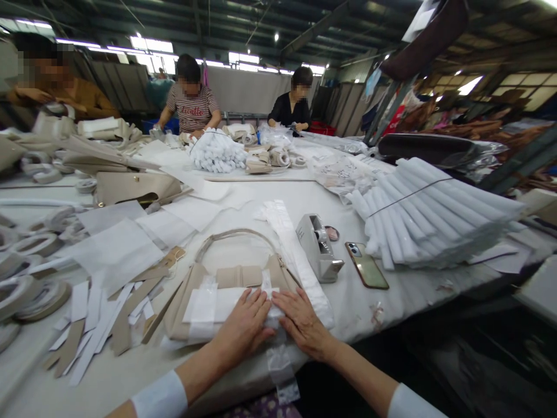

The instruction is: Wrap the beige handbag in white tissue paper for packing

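A beige handbag [230, 278] lies flat on the white table [243, 203] in front of me, its curved handle pointing away. White paper wrapping [209, 305] covers its lower part. My left hand [244, 325] rests flat on the wrapped bag, fingers stretched out. My right hand [302, 322] lies flat beside it on the same wrapping, fingers spread. Both hands press on the paper and hold nothing.
A tape dispenser [319, 247] and a phone [366, 265] lie right of the bag. A bundle of white rolled sheets [430, 215] sits at the right. Paper strips and beige offcuts [96, 325] lie left. Three people work at the far side.
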`<act>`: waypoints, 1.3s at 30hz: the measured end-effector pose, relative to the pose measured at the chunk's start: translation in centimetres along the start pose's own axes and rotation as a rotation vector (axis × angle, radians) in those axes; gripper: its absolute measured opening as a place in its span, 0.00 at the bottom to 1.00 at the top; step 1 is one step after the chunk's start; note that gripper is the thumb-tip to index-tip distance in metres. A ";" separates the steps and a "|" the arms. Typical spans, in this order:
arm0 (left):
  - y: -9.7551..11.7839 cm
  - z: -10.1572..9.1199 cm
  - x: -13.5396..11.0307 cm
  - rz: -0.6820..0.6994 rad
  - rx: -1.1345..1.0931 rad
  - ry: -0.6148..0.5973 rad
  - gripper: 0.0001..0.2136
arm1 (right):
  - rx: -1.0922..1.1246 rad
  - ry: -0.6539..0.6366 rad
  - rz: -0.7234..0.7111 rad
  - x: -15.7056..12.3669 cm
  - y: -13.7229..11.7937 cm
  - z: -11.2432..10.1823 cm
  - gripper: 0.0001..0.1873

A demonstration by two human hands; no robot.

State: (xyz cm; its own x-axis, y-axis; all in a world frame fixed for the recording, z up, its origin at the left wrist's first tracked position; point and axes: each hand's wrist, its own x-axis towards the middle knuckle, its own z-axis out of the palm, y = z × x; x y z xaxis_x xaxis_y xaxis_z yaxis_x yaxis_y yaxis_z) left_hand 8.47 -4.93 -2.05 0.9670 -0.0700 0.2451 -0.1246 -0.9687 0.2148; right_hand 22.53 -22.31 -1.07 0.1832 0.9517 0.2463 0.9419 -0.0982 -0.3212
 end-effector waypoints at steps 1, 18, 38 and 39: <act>0.0 0.2 -0.1 0.000 -0.013 0.027 0.21 | -0.006 -0.009 -0.008 0.0 0.0 -0.2 0.22; 0.5 1.4 -0.5 0.072 0.161 0.215 0.19 | -0.094 0.131 -0.078 0.0 0.4 1.7 0.31; 0.5 1.2 -0.9 0.070 0.229 0.208 0.17 | -0.154 0.166 -0.359 -4.7 -3.4 1.9 0.16; 0.6 1.2 -1.0 0.066 0.236 0.209 0.17 | -0.144 0.192 -0.358 -4.5 -3.5 1.9 0.15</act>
State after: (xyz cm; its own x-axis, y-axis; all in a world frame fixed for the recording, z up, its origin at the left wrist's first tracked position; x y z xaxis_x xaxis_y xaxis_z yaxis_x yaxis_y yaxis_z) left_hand 7.75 -5.69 -3.32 0.8887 -0.1080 0.4456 -0.1072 -0.9939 -0.0271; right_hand 17.91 -25.68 -2.78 -0.1263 0.8632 0.4888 0.9827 0.1762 -0.0573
